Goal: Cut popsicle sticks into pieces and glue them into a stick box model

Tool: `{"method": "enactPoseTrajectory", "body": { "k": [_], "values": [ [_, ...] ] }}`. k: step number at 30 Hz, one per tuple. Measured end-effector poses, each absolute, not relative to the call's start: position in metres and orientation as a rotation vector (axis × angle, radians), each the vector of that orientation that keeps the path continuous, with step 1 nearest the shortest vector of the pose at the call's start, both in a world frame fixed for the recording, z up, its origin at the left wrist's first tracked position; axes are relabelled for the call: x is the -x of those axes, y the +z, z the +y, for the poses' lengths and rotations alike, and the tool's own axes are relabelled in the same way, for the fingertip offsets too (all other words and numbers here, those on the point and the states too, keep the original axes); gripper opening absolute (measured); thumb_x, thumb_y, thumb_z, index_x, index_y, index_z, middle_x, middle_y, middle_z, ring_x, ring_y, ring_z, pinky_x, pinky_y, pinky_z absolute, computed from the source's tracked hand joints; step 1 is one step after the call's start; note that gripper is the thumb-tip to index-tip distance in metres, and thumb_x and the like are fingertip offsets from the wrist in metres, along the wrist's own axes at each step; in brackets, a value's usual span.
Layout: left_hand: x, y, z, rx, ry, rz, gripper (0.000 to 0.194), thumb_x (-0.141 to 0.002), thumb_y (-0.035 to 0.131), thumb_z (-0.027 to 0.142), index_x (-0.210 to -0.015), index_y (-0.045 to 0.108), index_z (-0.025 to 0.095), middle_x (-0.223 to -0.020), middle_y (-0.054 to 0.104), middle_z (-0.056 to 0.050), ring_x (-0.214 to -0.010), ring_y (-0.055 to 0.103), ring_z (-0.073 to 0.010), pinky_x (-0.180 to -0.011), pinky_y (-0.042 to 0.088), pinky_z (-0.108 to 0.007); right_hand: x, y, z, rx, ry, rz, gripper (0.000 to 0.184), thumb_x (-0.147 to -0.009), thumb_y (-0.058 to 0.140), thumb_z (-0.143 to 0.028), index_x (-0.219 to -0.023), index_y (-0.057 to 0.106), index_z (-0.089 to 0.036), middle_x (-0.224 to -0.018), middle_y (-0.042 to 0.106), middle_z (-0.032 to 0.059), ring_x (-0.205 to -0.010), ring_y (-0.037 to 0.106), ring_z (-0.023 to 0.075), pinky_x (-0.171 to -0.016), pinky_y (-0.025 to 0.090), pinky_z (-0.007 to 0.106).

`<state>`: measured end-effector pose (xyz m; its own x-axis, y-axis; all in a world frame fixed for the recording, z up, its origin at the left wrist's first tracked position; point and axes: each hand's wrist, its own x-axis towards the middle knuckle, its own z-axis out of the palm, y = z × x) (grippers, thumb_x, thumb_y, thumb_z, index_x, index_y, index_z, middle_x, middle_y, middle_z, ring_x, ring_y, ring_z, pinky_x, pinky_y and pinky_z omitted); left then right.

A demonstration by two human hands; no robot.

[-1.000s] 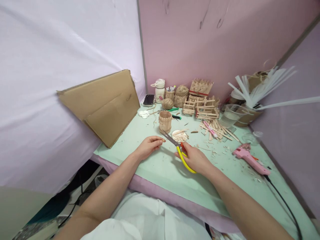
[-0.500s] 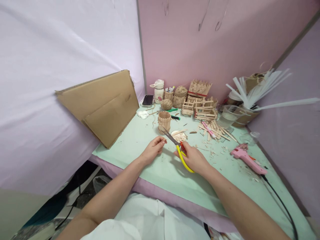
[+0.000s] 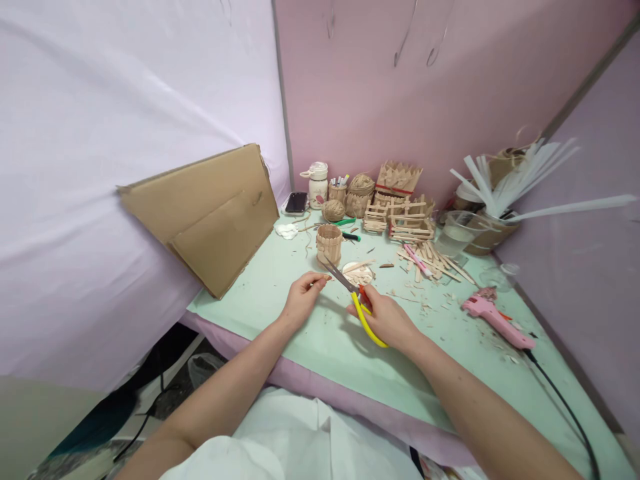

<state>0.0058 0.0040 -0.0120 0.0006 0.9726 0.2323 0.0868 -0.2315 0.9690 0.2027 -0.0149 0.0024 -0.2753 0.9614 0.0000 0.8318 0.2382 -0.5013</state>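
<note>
My left hand [image 3: 304, 298] is pinched closed near the front of the table, with a small tan piece of wooden stick [image 3: 327, 277] at the fingertips, mostly hidden. In my right hand [image 3: 385, 317] are scissors [image 3: 369, 325] with yellow and red handles and long dark blades. The blades are slightly parted and point up and left, beyond the left fingertips. Just behind the blade tips stands a round cup made of wooden sticks [image 3: 329, 244]. A small white dish [image 3: 367, 275] holding cut wood bits lies right of the blades.
Loose wooden sticks [image 3: 435, 259] and a pink pen [image 3: 417, 260] lie to the right. A pink glue gun [image 3: 497, 320] trails a black cord. Stick crates [image 3: 411, 227], twine [image 3: 333, 211] and a bottle [image 3: 318, 185] stand behind. Folded cardboard [image 3: 215, 220] leans at the left.
My left hand has shifted slightly left and turned a little, so the tan piece shows more. My right hand and the scissors have moved barely to the left.
</note>
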Motion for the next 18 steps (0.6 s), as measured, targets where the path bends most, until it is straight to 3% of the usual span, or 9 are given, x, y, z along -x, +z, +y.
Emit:
{"method": "enactPoseTrajectory", "body": {
  "k": [6,18],
  "values": [
    [-0.013,-0.012,-0.001,-1.233,1.272,1.038,0.021,-0.075,0.060,0.034,-0.085,0.061,0.016,-0.073,0.063,-0.002,-0.069,0.059,-0.0140,-0.064,0.045,-0.026,-0.202,-0.001,-0.015,1.700,0.543,-2.254,0.034,-0.081,0.045,-0.055,-0.090,0.044,-0.023,-0.078,0.061,0.0015,-0.056,0.049,0.0138,-0.050,0.021,0.023],
    [-0.015,-0.014,-0.004,-1.172,1.229,0.902,0.022,-0.074,0.062,0.033,-0.086,0.058,0.015,-0.072,0.061,0.000,-0.070,0.060,-0.0137,-0.071,0.054,-0.034,-0.200,0.000,-0.018,1.728,0.494,-2.321,0.044,-0.080,0.042,-0.064,-0.096,0.045,-0.022,-0.083,0.063,0.0038,-0.059,0.052,0.0151,-0.050,0.019,0.025]
  ]
}}
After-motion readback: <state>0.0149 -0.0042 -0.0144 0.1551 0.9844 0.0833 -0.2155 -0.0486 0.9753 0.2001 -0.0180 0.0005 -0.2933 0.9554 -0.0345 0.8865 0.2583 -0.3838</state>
